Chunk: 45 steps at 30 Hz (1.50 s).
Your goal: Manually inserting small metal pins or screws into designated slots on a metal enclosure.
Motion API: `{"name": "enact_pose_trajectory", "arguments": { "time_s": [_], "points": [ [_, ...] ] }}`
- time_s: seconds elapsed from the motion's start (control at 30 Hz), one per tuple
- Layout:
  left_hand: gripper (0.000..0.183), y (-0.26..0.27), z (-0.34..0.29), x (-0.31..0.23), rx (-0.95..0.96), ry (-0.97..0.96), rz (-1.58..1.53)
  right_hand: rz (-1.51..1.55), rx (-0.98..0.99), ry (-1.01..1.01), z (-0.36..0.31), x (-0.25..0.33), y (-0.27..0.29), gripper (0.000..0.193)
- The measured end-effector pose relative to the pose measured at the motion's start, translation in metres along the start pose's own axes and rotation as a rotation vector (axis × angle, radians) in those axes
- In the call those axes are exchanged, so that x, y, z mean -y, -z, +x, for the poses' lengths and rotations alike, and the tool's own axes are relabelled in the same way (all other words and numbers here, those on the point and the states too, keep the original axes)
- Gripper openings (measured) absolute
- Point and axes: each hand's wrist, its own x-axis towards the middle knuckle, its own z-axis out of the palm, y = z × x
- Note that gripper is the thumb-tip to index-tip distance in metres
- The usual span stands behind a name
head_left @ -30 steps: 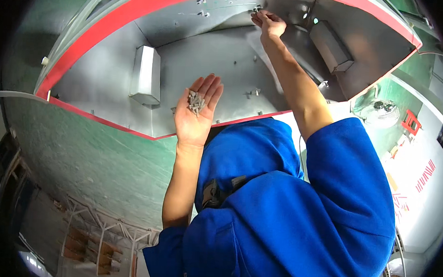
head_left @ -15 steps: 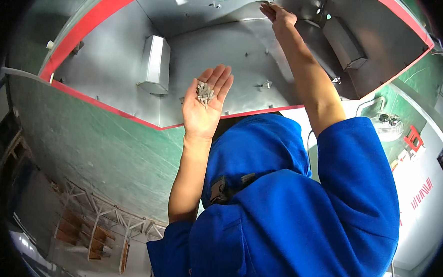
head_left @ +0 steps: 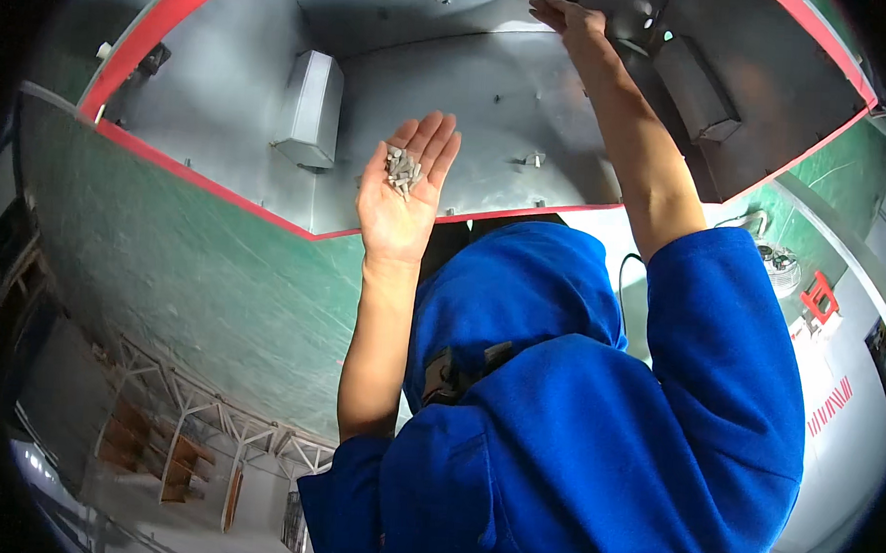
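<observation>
My left hand (head_left: 403, 189) is palm up with its fingers stretched flat. A small heap of short, pale grey plug-like pieces (head_left: 402, 172) rests on its palm. It is above the near side of a large grey metal housing (head_left: 453, 87) with a red rim (head_left: 203, 181). My right hand (head_left: 574, 19) reaches to the housing's far wall, close to its upper edge. Its fingers are bent together and point left against the metal; whatever is between the fingertips is hidden.
Inside the housing stand a boxy metal piece (head_left: 311, 109) on the left and another (head_left: 697, 90) on the right. A small bracket (head_left: 534, 159) sticks up from its panel. On the right are a red tool-like object (head_left: 820, 296) and a coiled clear item (head_left: 779, 269). The floor (head_left: 232, 295) is green.
The view has shifted slightly, and the housing sits a little higher. My left hand still bears the grey pieces. My right hand stays at the far wall, a bit farther right in the picture.
</observation>
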Motion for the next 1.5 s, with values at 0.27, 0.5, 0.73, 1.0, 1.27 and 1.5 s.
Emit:
{"name": "enact_pose_trajectory", "arguments": {
  "time_s": [0.27, 0.5, 0.73, 1.0, 1.27, 1.5],
  "points": [
    [0.038, -0.003, 0.003, 0.000, 0.030, -0.005, -0.025, 0.247, 0.193, -0.088, 0.058, -0.033, 0.052, 0.024],
    [0.040, 0.004, 0.006, -0.004, 0.080, 0.036, -0.124, -0.445, 0.678, 0.029, -0.141, 0.028, -0.010, 0.021],
    [0.044, 0.010, -0.005, -0.010, 0.014, 0.080, 0.066, -1.229, 0.989, 0.792, -0.282, 0.004, -0.048, 0.025],
    [0.039, 0.029, -0.005, -0.014, 0.149, 0.188, -0.019, -1.279, 0.989, 0.947, -0.289, -0.002, -0.040, 0.015],
    [0.033, 0.032, -0.002, -0.017, 0.119, 0.135, -0.052, -0.528, 0.513, 0.351, -0.223, -0.011, -0.039, 0.018],
    [0.033, 0.025, -0.016, -0.014, 0.065, 0.160, -0.022, -0.164, 0.124, 0.026, -0.070, -0.102, -0.034, 0.017]
  ]
}}
